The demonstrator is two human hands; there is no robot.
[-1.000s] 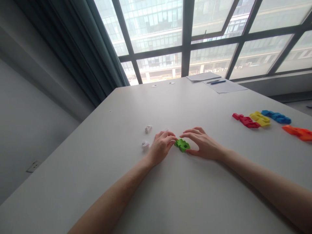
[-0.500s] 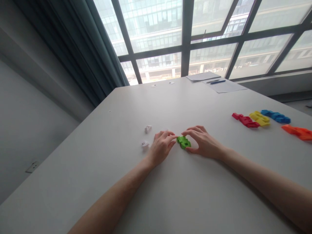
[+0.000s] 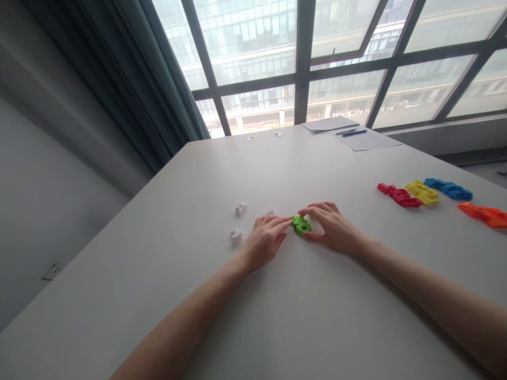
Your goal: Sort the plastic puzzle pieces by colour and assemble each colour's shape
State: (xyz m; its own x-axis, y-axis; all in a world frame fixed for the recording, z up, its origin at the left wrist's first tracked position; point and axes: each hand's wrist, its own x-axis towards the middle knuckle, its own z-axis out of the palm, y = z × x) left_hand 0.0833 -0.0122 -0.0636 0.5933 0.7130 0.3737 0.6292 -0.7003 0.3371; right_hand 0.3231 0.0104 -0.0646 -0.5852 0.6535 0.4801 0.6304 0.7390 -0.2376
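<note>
Green interlocking plastic blocks (image 3: 301,226) lie on the white table between my two hands. My right hand (image 3: 330,227) curves round their right side, thumb at the near edge and fingers at the far edge, gripping them. A further bit of green shows under its fingers. From the other side, my left hand (image 3: 265,240) reaches in with fingers stretched out, and a fingertip touches the left edge of the green blocks. Its thumb is apart from them. Small white pieces lie near the left hand: one (image 3: 241,209) farther off, one (image 3: 236,236) beside it, and one partly hidden beyond its knuckles.
On the right of the table (image 3: 222,174) lie red blocks (image 3: 402,197), yellow blocks (image 3: 423,192), blue blocks (image 3: 449,189) and orange blocks (image 3: 484,215). Paper sheets (image 3: 372,141) with pens (image 3: 354,133) are at the far edge, below the window.
The green blocks have shifted slightly right and away from me and turned a little. My left fingers have followed them, uncovering more of the white piece behind. My right hand has moved slightly.
</note>
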